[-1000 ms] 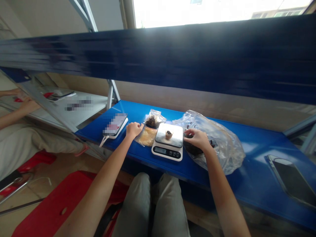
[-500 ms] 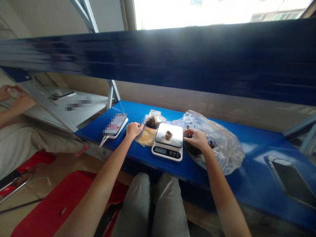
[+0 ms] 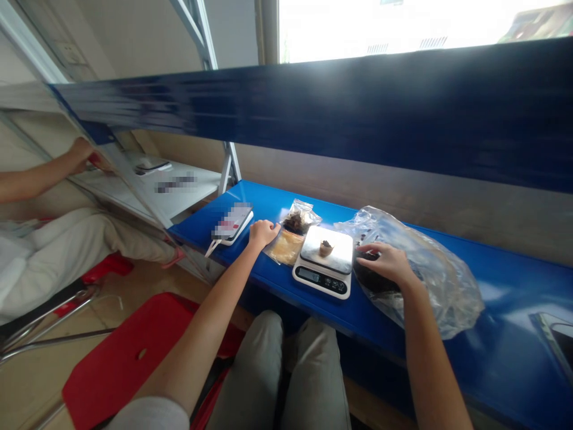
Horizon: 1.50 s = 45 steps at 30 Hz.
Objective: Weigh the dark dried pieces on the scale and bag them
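A white digital kitchen scale stands on the blue shelf, with a small paper cup of dark pieces on its platform. My left hand rests beside a small resealable pouch, fingertips at its edge; the pouch has a tan side and dark contents. To the right of the scale, my right hand lies on dark dried pieces inside a large transparent plastic bag. Whether those fingers pinch anything is hidden.
A white-cased phone with a blurred screen lies left of my left hand, and a dark device sits at the right edge. A blue shelf beam runs overhead. At left, a co-worker's hand reaches toward a white lower shelf.
The whole view has swung, shifting the shelf and objects rightward in the picture. My hands stay at the same objects. The co-worker's hand has moved along the lower shelf.
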Each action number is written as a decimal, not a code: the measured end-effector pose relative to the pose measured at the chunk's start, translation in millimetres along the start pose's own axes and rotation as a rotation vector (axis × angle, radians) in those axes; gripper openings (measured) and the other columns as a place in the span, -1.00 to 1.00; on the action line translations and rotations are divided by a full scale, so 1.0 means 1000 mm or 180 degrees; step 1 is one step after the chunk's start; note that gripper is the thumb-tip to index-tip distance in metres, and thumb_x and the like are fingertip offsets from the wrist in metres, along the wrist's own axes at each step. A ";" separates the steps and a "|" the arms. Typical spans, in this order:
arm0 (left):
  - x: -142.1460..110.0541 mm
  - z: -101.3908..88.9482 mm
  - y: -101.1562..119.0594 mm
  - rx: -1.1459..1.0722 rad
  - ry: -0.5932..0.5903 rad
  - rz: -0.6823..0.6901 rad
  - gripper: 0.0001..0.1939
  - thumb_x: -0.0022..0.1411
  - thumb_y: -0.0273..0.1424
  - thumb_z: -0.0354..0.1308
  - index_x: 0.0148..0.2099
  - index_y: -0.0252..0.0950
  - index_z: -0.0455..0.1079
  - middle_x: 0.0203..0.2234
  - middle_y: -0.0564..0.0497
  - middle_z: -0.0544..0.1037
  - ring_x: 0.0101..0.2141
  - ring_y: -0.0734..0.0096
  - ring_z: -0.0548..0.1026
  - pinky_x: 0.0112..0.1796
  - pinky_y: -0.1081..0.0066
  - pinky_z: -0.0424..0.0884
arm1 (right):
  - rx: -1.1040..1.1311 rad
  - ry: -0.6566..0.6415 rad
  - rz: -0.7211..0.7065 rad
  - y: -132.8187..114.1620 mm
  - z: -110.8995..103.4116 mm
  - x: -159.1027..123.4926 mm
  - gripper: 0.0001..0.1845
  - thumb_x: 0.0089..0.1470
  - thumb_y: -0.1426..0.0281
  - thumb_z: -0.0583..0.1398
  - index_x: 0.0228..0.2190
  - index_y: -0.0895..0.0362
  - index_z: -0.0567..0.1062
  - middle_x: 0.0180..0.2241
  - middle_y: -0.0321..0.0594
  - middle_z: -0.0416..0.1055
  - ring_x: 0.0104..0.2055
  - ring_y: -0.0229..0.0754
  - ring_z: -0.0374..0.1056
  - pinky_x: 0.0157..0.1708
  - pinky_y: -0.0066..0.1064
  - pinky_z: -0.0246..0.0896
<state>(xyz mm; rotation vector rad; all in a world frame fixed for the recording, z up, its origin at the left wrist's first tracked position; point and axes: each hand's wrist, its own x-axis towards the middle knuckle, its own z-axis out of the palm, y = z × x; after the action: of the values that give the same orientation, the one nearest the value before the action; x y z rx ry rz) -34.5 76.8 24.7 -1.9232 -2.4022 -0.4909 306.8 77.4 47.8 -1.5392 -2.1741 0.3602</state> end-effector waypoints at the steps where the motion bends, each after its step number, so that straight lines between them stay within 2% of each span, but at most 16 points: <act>1: 0.000 0.000 0.000 -0.0002 -0.0007 -0.0004 -0.49 0.19 -0.12 -0.15 -0.52 -0.29 0.48 -0.51 -0.18 0.54 -0.40 0.18 0.47 -0.46 0.38 0.14 | -0.0027 -0.0057 -0.0025 0.001 0.000 0.000 -0.77 -0.23 0.22 0.25 -0.43 -0.01 0.58 -0.28 -0.25 0.54 -0.23 0.01 0.42 -0.19 -0.17 0.20; 5: 0.000 -0.001 0.002 -0.0021 -0.0038 -0.0025 -0.50 0.20 -0.13 -0.15 -0.50 -0.30 0.49 -0.48 -0.18 0.55 -0.38 0.18 0.47 -0.45 0.38 0.15 | 0.0007 -0.0211 -0.0015 0.005 0.002 0.002 -0.66 -0.27 0.24 0.27 -0.32 -0.03 0.57 -0.27 -0.23 0.53 -0.25 0.01 0.43 -0.27 -0.21 0.23; 10: 0.000 -0.001 0.002 -0.0024 -0.0022 -0.0013 -0.49 0.21 -0.13 -0.16 -0.51 -0.30 0.49 -0.52 -0.17 0.54 -0.40 0.18 0.47 -0.47 0.37 0.14 | -0.0120 -0.0126 0.0052 0.009 0.008 0.004 -0.61 -0.25 0.22 0.26 -0.27 0.02 0.54 -0.21 -0.14 0.50 -0.26 0.01 0.43 -0.29 -0.22 0.23; 19: 0.000 0.000 0.002 -0.0059 -0.0038 -0.0030 -0.50 0.20 -0.13 -0.15 -0.51 -0.30 0.48 -0.50 -0.18 0.54 -0.39 0.17 0.47 -0.46 0.37 0.15 | -0.0124 0.0025 0.0144 0.009 0.011 0.005 -0.63 -0.25 0.19 0.25 -0.32 0.04 0.53 -0.29 -0.18 0.53 -0.26 0.04 0.43 -0.32 -0.20 0.23; 25: -0.001 -0.001 0.003 -0.0064 -0.0018 -0.0037 -0.49 0.20 -0.13 -0.16 -0.53 -0.30 0.46 -0.54 -0.16 0.52 -0.41 0.19 0.46 -0.46 0.37 0.14 | 0.0015 0.0043 0.0013 0.008 0.013 0.005 -0.61 -0.28 0.18 0.26 -0.31 0.04 0.53 -0.23 -0.16 0.52 -0.28 0.01 0.45 -0.33 -0.22 0.25; 31: 0.001 0.004 0.000 -0.0063 0.0040 0.0036 -0.48 0.20 -0.12 -0.17 -0.55 -0.29 0.45 -0.58 -0.15 0.50 -0.45 0.20 0.45 -0.48 0.37 0.10 | 0.0156 0.0001 0.0168 0.008 0.017 0.007 -0.61 -0.28 0.24 0.26 -0.31 0.09 0.52 -0.31 -0.14 0.53 -0.28 0.00 0.44 -0.33 -0.25 0.28; 45: 0.000 0.001 0.001 -0.0027 0.0025 0.0021 -0.48 0.20 -0.12 -0.15 -0.54 -0.31 0.47 -0.56 -0.16 0.52 -0.44 0.21 0.46 -0.49 0.38 0.09 | 0.0270 0.0123 0.0159 0.006 0.016 0.007 -0.70 -0.21 0.31 0.19 -0.34 0.12 0.52 -0.43 -0.19 0.53 -0.34 -0.07 0.44 -0.30 -0.29 0.26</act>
<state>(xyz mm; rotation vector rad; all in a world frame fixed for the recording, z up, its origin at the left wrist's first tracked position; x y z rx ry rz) -33.2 77.5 24.1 -1.9281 -2.3922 -0.5085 301.7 86.5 32.7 -1.5434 -2.0670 0.4296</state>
